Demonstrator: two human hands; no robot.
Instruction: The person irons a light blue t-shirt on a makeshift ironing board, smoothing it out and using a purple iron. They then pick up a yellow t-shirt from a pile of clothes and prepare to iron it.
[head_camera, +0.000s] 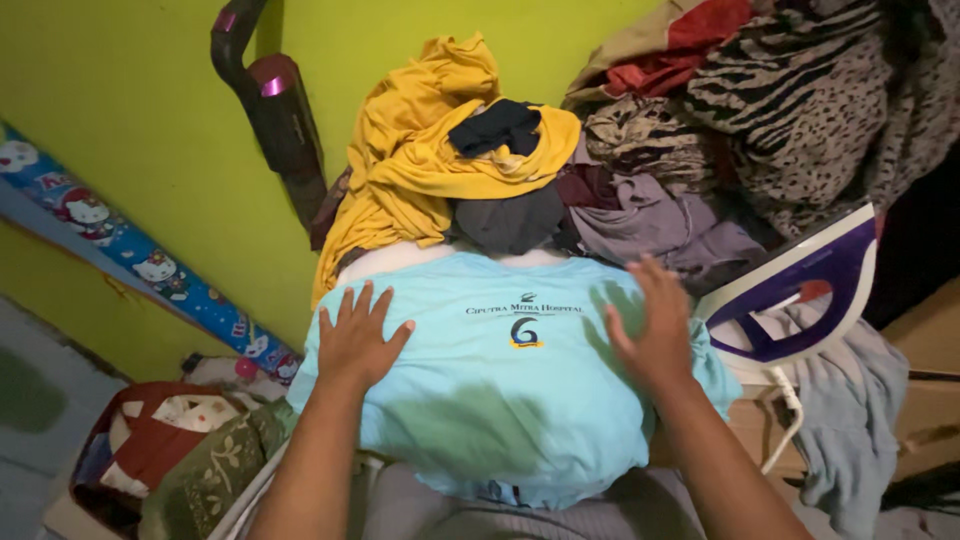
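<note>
Both hands press flat, fingers spread and released, on a light blue cotton T-shirt (500, 390) with a small dark chest logo: left hand (357, 340) near-left, right hand (655, 330) right, beside a purple-and-white iron (800, 300).

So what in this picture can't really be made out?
Head view, the only one:
- Surface under the light blue T-shirt: covered by the shirt and both flat hands, left hand, right hand.
- Steam iron: its soleplate faces away.
- Clothes pile: garments overlap, top right cut by the edge.
- Bag of cloth: bottom edge crops it.
</note>
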